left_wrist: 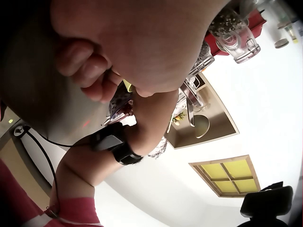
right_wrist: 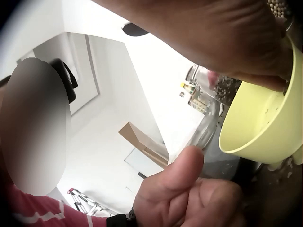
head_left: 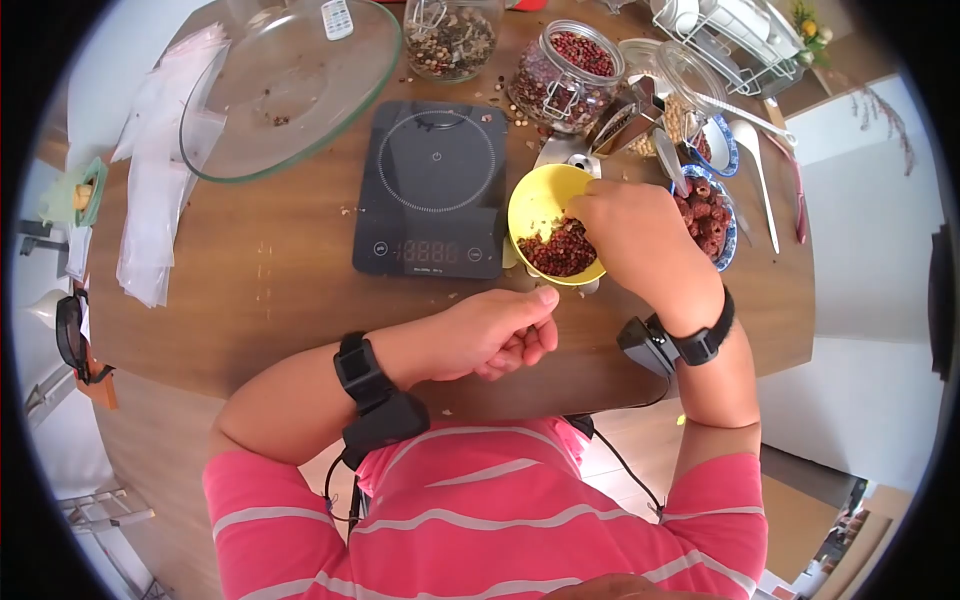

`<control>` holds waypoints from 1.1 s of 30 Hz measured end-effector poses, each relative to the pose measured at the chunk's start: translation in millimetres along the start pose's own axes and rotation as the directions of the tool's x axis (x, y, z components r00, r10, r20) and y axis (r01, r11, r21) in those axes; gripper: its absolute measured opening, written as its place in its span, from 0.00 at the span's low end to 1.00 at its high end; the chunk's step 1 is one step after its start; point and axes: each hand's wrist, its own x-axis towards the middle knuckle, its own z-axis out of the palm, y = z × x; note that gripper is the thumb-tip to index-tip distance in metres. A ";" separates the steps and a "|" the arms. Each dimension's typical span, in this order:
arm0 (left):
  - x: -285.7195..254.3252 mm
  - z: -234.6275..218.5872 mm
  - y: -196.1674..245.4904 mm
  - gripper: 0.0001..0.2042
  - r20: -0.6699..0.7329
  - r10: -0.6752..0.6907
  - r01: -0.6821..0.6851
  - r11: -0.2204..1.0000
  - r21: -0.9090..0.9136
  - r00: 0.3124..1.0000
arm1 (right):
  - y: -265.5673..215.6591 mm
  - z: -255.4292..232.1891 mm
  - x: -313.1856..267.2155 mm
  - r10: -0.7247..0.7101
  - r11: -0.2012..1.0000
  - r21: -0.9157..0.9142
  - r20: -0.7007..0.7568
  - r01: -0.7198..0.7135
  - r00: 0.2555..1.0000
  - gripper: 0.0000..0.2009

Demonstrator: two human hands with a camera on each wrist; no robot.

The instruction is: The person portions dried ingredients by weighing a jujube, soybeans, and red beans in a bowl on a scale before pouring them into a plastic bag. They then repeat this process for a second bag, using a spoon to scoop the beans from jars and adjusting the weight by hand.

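Note:
A yellow bowl [head_left: 535, 200] holds dark red dried pieces [head_left: 562, 250], just right of a black digital scale [head_left: 430, 190]. The right hand [head_left: 640, 235] reaches over the bowl's right rim, its fingertips down inside among the pieces; whether they pinch any is hidden. Below the bowl, the left hand [head_left: 490, 335] holds nothing, thumb stretched out and fingers loosely curled. The right wrist view shows the left hand [right_wrist: 189, 198] apart from the bowl [right_wrist: 260, 137], and the right hand [right_wrist: 232, 47] above it. In the left wrist view the left hand [left_wrist: 128, 42] fills the top.
Right of the bowl stand a blue-rimmed dish of dark red pieces [head_left: 707, 225], a white spoon [head_left: 757, 185] and a metal container [head_left: 625, 120]. Behind are glass jars [head_left: 567, 75]. A glass tray [head_left: 290, 100] and plastic bags [head_left: 155, 200] lie at the left.

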 end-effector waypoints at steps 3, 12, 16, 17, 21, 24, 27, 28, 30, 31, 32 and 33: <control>-1.4 1.9 1.8 0.29 0.004 0.009 -0.010 0.999 0.032 1.000 | -4.0 -2.0 9.0 0.004 0.998 -0.056 0.121 0.003 0.993 0.05; -3.8 1.5 0.3 0.28 0.015 0.029 -0.029 0.998 0.051 0.999 | 9.9 -6.0 6.5 -0.026 0.979 0.201 -0.007 0.027 1.000 0.03; -2.4 0.8 -1.3 0.29 -0.001 0.044 -0.044 0.999 0.023 0.999 | 12.7 -24.8 -0.5 0.110 0.936 0.340 -0.055 -0.085 0.992 0.03; -1.4 0.7 -1.6 0.29 -0.017 0.045 -0.045 0.999 0.007 0.999 | 12.6 -28.1 -4.6 0.139 0.902 0.415 -0.008 -0.123 0.990 0.04; 2.4 0.8 -2.7 0.30 -0.052 0.054 -0.057 0.996 -0.070 0.997 | -2.1 -54.7 -17.0 0.254 0.724 0.616 0.182 -0.312 0.950 0.08; 4.0 0.1 -3.4 0.31 -0.071 0.066 -0.075 0.990 -0.121 0.995 | -21.1 -52.8 -23.9 0.002 0.698 0.716 0.000 -0.001 1.000 0.07; 4.2 -2.2 -1.3 0.31 -0.046 0.103 -0.110 0.978 -0.179 0.994 | -44.2 -51.3 -24.0 -0.063 0.714 0.695 -0.054 0.083 0.997 0.07; 3.9 -3.5 -1.1 0.31 -0.039 0.089 -0.095 0.976 -0.196 0.995 | -40.7 -48.4 -23.6 -0.062 0.714 0.695 -0.054 0.082 0.997 0.07; 3.1 -5.2 -2.4 0.30 -0.035 0.078 -0.084 0.973 -0.217 0.996 | -24.8 -42.9 -18.3 0.045 0.829 0.559 -0.100 0.019 0.994 0.06; 3.3 -5.0 -3.1 0.30 -0.038 0.074 -0.080 0.977 -0.196 0.997 | -17.8 -40.5 -15.0 0.071 0.897 0.441 -0.130 -0.006 0.989 0.05; 3.7 -4.8 -3.5 0.30 -0.040 0.068 -0.074 0.982 -0.174 0.997 | -10.0 -36.9 -12.3 0.069 0.956 0.292 -0.112 -0.033 0.991 0.03; 3.7 -4.5 -4.0 0.30 -0.037 0.069 -0.074 0.982 -0.173 0.997 | -7.1 -33.1 -9.7 0.069 0.956 0.290 -0.112 -0.034 0.991 0.03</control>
